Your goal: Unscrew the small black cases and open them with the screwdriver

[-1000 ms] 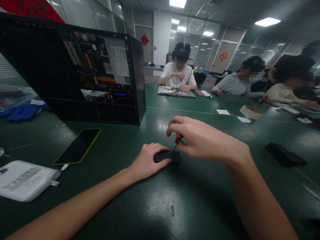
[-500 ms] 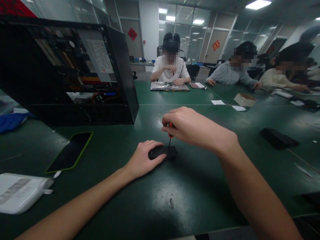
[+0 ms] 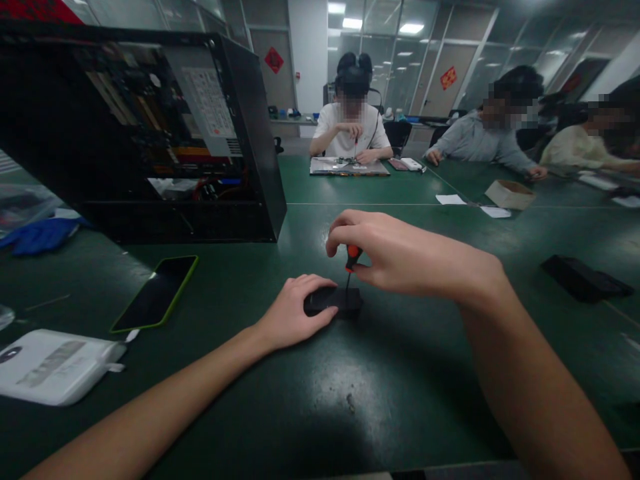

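Note:
A small black box-shaped part lies flat on the green table. My left hand grips its left end, thumb along the near side and fingers along the far side. Above it, my right hand holds a screwdriver with a black and red-orange handle. The screwdriver stands nearly upright, its thin shaft reaching down to the top of the black part; the exact tip contact is too small to make out.
To the left stands an open black computer case. A phone with a green edge, a white power bank and blue gloves lie near it. Another black part is at right, a cardboard box farther back. Several people sit opposite.
The view has shifted slightly, so things appear farther right. My right fingers have loosened and moved around the handle, showing more of it. My left hand keeps its grip on the black part.

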Demonstrator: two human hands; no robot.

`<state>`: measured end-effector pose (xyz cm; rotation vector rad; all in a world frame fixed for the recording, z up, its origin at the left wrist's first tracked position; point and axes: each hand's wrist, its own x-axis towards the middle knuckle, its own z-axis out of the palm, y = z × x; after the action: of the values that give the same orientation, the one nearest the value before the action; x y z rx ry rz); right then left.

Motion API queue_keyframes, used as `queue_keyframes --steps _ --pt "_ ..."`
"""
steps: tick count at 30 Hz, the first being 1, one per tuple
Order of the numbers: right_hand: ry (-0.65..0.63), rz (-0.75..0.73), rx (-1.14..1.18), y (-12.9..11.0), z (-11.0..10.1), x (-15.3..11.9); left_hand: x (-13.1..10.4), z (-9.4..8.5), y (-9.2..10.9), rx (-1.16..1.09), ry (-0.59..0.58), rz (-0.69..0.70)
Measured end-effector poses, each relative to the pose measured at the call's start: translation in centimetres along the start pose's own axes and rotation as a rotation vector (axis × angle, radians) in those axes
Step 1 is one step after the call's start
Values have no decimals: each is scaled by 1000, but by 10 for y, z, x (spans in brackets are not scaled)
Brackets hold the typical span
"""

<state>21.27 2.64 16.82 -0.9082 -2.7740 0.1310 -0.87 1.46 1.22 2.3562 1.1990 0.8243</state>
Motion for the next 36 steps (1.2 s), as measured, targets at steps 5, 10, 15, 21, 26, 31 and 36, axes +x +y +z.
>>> queue_keyframes --steps 5,10,15,21,26,31,36 --pt "39 102 -78 0 1 2 -2 1 -1 -2 -1 -3" --pt "3 1 -22 0 -2 -2 -1 2 -2 -15 -13 -31" --pt "25 -12 4 -8 -11 -7 1 3 -2 -43 -13 -27" --pt "-70 -39 37 -14 -11 -5 1 3 -4 -61 8 -19" --pt "-53 -12 28 -12 -7 -4 0 3 -3 -54 -1 -25" --pt "-71 -8 16 -9 -6 -4 0 4 -4 -45 0 -22" --pt "-93 4 24 -7 -8 -4 0 2 -2 -52 -1 -17"
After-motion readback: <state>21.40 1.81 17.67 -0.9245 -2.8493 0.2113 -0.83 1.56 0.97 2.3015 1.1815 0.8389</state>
